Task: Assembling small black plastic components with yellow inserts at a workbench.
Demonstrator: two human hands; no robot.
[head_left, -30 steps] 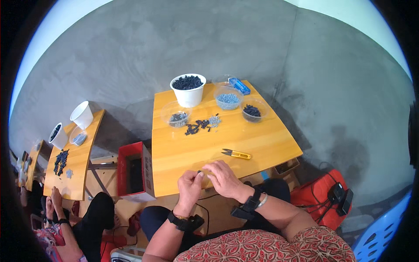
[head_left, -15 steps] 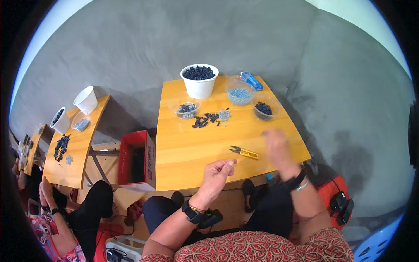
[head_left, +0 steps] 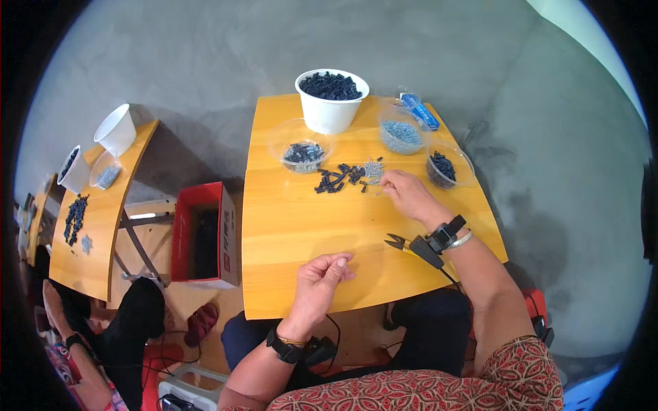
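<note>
Both hands pinch: right hand [head_left: 406, 192] at small screws [head_left: 373, 169] (left hand [head_left: 321, 279] well apart).

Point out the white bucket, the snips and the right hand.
white bucket [head_left: 330, 113]: head view, on its front wall.
snips [head_left: 397, 242]: head view, on the dark blades.
right hand [head_left: 406, 192]: head view, on the back of the hand, by the loose small parts.

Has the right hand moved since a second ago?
Yes. The right hand left the near table edge beside the left hand and reached forward to the loose dark parts mid-table.
</note>
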